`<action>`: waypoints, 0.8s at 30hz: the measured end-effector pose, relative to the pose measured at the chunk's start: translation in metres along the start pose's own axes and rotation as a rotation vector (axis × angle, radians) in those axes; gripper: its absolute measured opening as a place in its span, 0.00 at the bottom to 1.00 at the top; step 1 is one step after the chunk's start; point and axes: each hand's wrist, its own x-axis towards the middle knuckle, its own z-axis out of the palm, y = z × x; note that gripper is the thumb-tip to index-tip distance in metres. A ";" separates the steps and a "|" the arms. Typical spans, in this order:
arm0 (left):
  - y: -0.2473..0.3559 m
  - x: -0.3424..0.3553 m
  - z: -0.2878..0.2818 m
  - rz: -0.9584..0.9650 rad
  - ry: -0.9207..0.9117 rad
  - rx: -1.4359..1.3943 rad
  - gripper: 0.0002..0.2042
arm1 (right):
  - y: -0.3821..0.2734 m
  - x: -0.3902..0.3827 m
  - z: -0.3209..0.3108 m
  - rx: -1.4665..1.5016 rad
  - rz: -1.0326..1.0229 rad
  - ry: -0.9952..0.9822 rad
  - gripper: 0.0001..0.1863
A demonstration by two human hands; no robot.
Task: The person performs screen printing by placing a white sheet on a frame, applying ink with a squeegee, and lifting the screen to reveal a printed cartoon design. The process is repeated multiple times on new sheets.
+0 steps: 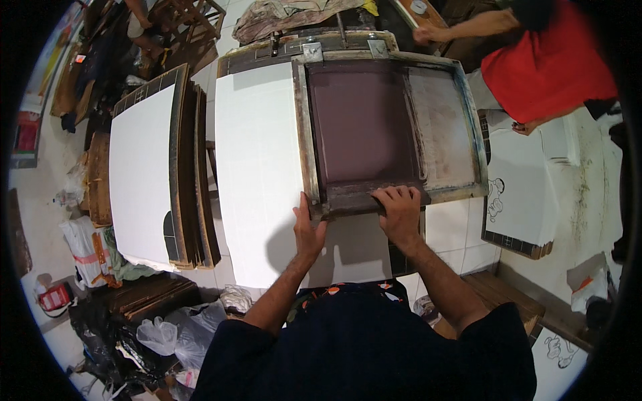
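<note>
A wooden screen printing frame (307,144) with a dark purple mesh area lies over a white sheet (257,167) on a board in front of me. Two metal hinge clamps (312,52) hold its far rail. My right hand (402,212) curls its fingers over the near rail, close to the middle. At the near left corner, my left hand (309,232) rests against the frame with its fingers stretched upward and the thumb apart. The frame's pale right section (443,127) reaches past the sheet. Whether the mesh touches the sheet I cannot tell.
A stack of boards topped with a white sheet (142,160) stands at left. On the right lies a stack of printed sheets (525,194) with line drawings. Another person in a red garment (545,63) works at the far right. Plastic bags (177,337) lie at lower left.
</note>
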 end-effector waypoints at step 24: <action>-0.324 -0.096 -0.353 -0.389 0.179 0.928 0.27 | -0.098 0.272 -0.323 -0.246 0.025 0.444 0.43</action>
